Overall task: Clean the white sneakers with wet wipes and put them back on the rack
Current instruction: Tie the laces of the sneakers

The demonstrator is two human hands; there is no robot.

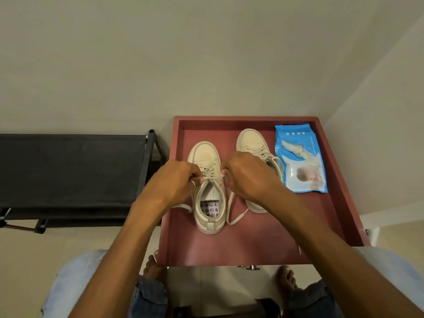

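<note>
- The near sneaker (204,154) stands on a red tray (252,246) with its toe pointing away from the person. The far sneaker (251,140) is just beside it to the right, set a little further back.
- The left hand (176,180) and the right hand (250,177) sit on either side of the near sneaker's tongue. Each has its fingers curled, pinching the laces (210,173) near the top eyelets, and loose lace ends trail onto the tray on both sides.
- The step in hand looks like loosening or undoing the laces (a sensible start, since a wipe reaches the tongue and eyelet strip better once they are slack).
- To do it well, the person should pull evenly from both sides and work down crossing by crossing rather than yanking the ends. The shoe should stay flat on the tray so it does not tip against the far sneaker.
- Wiping has apparently not begun: the pack of wet wipes (300,161) lies flat at the tray's right side, just beside the far sneaker, and no wipe is out.
- The black rack (68,168) stands just left of the tray, where the pair must go back.
- The pack is blue, with a baby's picture and a row of white dots near its top; its print is too small to read.
- No brand or label can be made out on either sneaker; the near one's insole (211,208) shows only a dotted pattern.
</note>
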